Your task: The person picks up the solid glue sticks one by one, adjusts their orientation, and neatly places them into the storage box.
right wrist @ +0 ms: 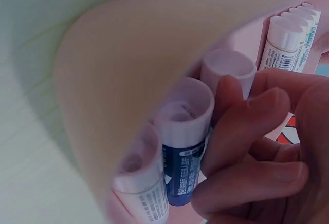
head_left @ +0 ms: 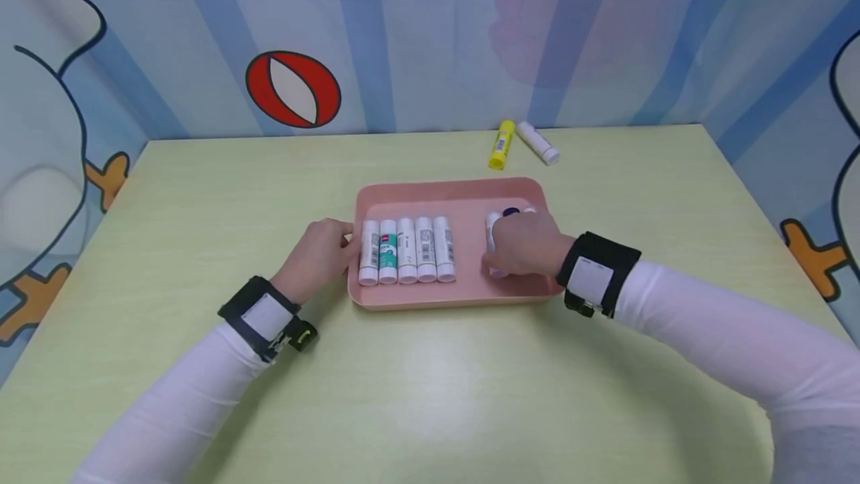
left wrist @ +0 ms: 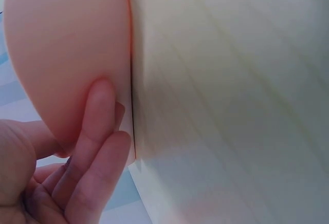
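A pink tray [head_left: 468, 260] holds glue sticks in two groups. On its left side, several mostly white glue sticks [head_left: 425, 249] lie in a row, one with a green label [head_left: 387, 251]. My left hand [head_left: 316, 256] pinches the tray's left wall, thumb at the rim and fingers against the outside. At the right end, my right hand [head_left: 527, 243] pinches a white glue stick [right wrist: 229, 67] between thumb and fingers. Beside it, in the right wrist view, lie a navy-labelled glue stick [right wrist: 182, 170] and another white glue stick [right wrist: 146, 198] close to the tray wall.
Behind the tray, near the table's back edge, lie a yellow glue stick [head_left: 501, 145] and a white glue stick [head_left: 538, 143]. A printed cloth backdrop [head_left: 430, 36] with a red ball picture rises behind the light wooden table [head_left: 430, 394] and at its sides.
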A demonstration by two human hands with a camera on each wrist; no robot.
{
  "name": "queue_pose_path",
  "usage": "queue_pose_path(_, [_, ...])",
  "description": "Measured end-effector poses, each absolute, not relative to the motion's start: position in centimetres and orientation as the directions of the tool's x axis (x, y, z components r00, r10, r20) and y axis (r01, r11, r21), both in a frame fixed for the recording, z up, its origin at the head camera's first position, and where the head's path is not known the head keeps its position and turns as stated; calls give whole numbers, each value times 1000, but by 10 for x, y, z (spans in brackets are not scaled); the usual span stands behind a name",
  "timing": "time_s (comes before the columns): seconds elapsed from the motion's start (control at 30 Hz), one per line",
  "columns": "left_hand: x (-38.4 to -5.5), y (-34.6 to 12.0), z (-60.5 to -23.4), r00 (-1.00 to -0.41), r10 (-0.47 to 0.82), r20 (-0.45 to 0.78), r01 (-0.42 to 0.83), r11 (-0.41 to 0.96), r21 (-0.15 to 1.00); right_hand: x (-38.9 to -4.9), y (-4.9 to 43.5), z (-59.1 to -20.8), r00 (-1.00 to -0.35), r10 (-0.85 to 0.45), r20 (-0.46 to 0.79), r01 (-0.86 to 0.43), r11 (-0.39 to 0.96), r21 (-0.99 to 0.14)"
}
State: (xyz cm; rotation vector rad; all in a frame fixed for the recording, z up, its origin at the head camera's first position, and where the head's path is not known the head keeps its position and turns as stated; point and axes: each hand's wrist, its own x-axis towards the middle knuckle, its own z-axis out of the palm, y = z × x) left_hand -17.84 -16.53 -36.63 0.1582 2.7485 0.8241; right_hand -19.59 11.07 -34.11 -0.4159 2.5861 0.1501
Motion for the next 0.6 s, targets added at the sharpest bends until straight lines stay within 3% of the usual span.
queue_pose_path(0.6, [-178, -165, -367, -960, 174, -219, 23, 831, 556, -196, 116, -343, -823, -268, -501, -341, 938, 57])
